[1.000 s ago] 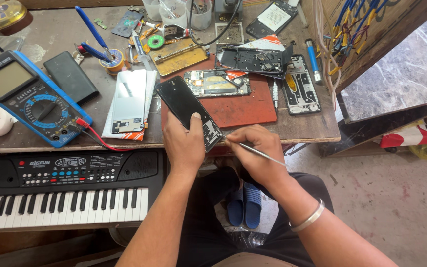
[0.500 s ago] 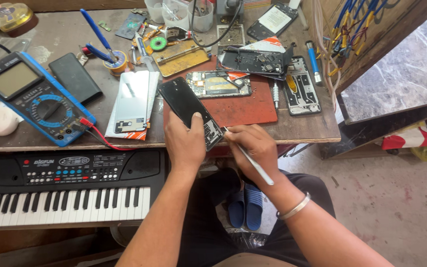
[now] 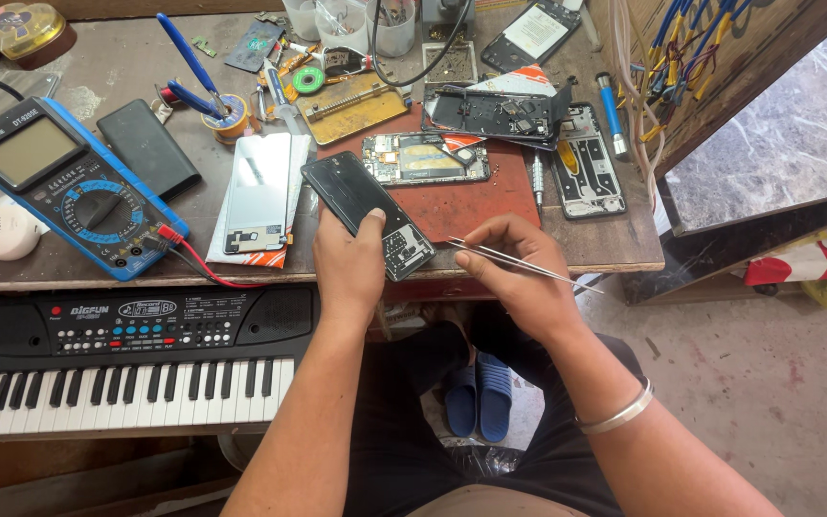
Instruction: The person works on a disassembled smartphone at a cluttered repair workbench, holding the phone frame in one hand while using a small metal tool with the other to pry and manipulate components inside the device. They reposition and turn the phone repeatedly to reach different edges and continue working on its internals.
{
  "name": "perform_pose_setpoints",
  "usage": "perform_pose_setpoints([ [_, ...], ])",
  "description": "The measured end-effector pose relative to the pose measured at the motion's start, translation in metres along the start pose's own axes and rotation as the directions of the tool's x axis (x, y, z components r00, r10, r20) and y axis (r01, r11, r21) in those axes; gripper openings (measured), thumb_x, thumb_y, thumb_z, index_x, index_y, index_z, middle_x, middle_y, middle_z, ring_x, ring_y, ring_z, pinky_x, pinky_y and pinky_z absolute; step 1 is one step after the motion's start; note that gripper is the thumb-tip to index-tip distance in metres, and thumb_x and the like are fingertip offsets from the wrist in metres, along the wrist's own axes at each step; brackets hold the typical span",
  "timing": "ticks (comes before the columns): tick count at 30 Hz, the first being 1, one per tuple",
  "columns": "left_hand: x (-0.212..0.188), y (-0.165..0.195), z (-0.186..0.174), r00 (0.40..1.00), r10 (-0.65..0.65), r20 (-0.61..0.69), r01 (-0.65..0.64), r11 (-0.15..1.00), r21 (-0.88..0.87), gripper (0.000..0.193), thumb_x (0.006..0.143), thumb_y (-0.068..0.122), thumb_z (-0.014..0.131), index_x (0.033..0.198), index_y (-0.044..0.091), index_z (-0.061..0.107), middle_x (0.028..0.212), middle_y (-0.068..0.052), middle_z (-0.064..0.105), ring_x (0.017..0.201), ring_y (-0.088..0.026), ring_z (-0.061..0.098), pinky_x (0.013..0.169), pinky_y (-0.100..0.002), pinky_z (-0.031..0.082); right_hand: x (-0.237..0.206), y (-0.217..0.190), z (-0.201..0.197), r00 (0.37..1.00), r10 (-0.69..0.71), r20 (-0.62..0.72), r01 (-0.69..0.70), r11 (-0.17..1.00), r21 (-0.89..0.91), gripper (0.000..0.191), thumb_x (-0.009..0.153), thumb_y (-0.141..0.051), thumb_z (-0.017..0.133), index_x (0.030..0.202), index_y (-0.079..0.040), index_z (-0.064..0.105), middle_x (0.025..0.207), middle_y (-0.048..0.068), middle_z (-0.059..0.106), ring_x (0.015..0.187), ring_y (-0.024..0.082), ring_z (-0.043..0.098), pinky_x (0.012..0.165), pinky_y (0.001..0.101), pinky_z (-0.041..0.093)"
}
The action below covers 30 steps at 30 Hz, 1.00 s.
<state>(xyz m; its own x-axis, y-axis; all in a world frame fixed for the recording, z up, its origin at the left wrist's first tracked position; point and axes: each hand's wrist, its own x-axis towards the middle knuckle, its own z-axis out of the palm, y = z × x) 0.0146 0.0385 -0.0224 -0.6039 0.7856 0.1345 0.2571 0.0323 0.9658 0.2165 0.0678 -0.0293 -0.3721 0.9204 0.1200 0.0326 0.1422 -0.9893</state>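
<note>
My left hand [image 3: 349,263] grips a black opened phone [image 3: 366,213] by its lower end, holding it tilted over the front edge of the workbench. Circuit parts show at the phone's lower corner. My right hand [image 3: 514,268] pinches thin metal tweezers [image 3: 519,262], which lie nearly level with their tips pointing left toward the phone's lower corner, a short gap away. A metal bangle [image 3: 614,412] sits on my right wrist.
On the bench lie a blue multimeter [image 3: 59,187] with red lead, a white phone back [image 3: 257,196], a black phone [image 3: 148,148], a red mat [image 3: 476,201] with opened phone boards, and blue pliers [image 3: 189,67]. A black toy keyboard [image 3: 136,359] sits below.
My right hand turned the tweezers from pointing down and right to lying level, tips toward the phone. The camera view shifted slightly; the left hand keeps holding the phone.
</note>
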Motion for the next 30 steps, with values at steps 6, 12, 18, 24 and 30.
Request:
perform_pose_setpoints([
  [6,-0.003,0.003,0.001,1.0,0.017,-0.02,-0.016,0.999,0.032,0.03,0.089,0.019,0.064,0.11,-0.002,0.063,0.099,-0.016,0.077,0.095,-0.032,0.074,0.087,-0.041,0.053,0.005,-0.006,0.005,1.0,0.024,0.001,-0.024,0.995,-0.1,0.013,0.091,-0.014,0.074,0.097,-0.003,0.072,0.087,-0.002,0.074,0.078,0.003,0.065,0.072,0.0197,0.052],
  [12,-0.011,0.002,0.004,0.994,0.104,-0.046,-0.101,0.993,0.061,0.031,0.092,0.018,0.061,0.116,-0.002,0.059,0.1,-0.018,0.075,0.095,-0.034,0.074,0.087,-0.043,0.054,0.012,-0.011,0.009,0.996,0.085,-0.036,-0.091,0.968,-0.233,0.014,0.086,-0.016,0.078,0.089,-0.004,0.073,0.078,-0.001,0.072,0.071,0.003,0.061,0.064,0.0221,0.05],
  [18,-0.01,-0.003,0.006,0.991,0.119,-0.064,-0.111,0.987,0.114,0.028,0.092,0.019,0.063,0.11,-0.003,0.062,0.102,-0.019,0.074,0.097,-0.036,0.073,0.087,-0.045,0.054,0.014,-0.016,0.012,0.995,0.079,-0.054,-0.091,0.95,-0.297,0.014,0.085,-0.017,0.078,0.085,-0.004,0.074,0.075,0.0,0.074,0.069,0.004,0.062,0.062,0.0231,0.05],
  [24,-0.011,-0.005,0.007,0.997,0.059,-0.041,-0.054,0.99,0.13,0.029,0.091,0.022,0.063,0.105,-0.004,0.064,0.096,-0.018,0.075,0.094,-0.036,0.074,0.086,-0.046,0.054,0.01,-0.017,0.018,0.997,0.019,-0.078,-0.043,0.947,-0.317,0.013,0.083,-0.015,0.078,0.086,-0.002,0.075,0.076,0.003,0.076,0.069,0.005,0.066,0.062,0.0237,0.052],
  [30,-0.011,-0.003,0.007,0.997,0.073,-0.028,-0.069,0.987,0.144,0.028,0.092,0.022,0.063,0.102,-0.003,0.065,0.094,-0.02,0.076,0.092,-0.036,0.074,0.085,-0.046,0.054,0.002,-0.012,0.028,0.986,-0.109,-0.123,0.066,0.948,-0.311,0.013,0.083,-0.013,0.077,0.088,-0.001,0.074,0.078,0.006,0.078,0.07,0.006,0.071,0.063,0.0245,0.055],
])
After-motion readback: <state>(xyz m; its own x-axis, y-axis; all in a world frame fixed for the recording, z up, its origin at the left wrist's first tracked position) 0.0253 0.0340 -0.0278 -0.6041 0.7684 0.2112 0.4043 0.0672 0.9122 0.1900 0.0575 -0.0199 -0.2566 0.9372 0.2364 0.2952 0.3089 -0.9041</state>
